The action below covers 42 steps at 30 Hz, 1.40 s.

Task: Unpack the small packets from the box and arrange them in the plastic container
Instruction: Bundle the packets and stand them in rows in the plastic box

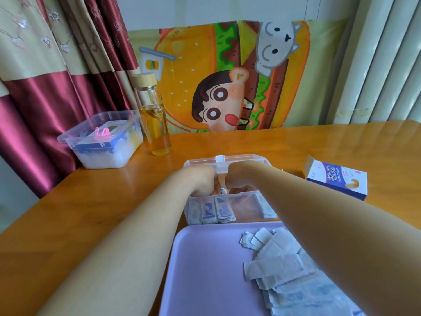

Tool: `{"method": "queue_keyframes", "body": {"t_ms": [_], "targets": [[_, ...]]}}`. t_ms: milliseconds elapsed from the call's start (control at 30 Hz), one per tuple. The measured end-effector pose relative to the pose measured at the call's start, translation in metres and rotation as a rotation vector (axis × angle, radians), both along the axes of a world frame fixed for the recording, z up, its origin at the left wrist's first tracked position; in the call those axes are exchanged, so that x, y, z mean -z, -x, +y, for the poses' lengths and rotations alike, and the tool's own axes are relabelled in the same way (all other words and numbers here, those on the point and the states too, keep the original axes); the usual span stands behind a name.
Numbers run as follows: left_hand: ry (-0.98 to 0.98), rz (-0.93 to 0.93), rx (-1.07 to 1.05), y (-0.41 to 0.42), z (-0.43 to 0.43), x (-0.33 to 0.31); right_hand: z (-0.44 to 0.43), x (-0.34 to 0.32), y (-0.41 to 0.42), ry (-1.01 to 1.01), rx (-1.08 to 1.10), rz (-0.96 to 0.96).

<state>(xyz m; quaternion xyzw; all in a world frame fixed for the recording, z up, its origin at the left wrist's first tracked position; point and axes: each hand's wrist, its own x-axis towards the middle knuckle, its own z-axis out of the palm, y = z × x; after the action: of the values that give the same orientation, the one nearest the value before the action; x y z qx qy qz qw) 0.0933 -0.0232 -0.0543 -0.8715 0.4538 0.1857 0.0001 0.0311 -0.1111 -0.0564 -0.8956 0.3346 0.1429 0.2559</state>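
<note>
While both hands are dipping into the plastic container [248, 196] at the middle of the table [91, 213], the job is looking about partway done. A row of small packets [213, 210] is already standing upright at the container's left end, a few more are leaning at its right end, and the stretch between them is showing bare. The left hand [202, 181] and right hand [239, 179] are meeting close together over the far side, fingers curling downward with a packet edge poking up between them; whether either is actually pinching it I cannot tell. A loose heap of packets [280, 258] is lying on the lilac tray [205, 270] just in front, waiting to be filed. The box [337, 181] is sitting to the right with its flap open, its contents hidden
</note>
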Motion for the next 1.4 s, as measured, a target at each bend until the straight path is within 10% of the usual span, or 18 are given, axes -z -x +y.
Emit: {"method": "queue_keyframes", "body": {"t_ms": [1100, 1400], "targets": [[0.06, -0.077, -0.08, 0.001, -0.003, 0.01, 0.002, -0.004, 0.011, 0.112, -0.105, 0.085], [0.518, -0.047, -0.138, 0.02, 0.018, -0.003, -0.004, -0.026, 0.044, 0.216, -0.154, -0.26]]}}
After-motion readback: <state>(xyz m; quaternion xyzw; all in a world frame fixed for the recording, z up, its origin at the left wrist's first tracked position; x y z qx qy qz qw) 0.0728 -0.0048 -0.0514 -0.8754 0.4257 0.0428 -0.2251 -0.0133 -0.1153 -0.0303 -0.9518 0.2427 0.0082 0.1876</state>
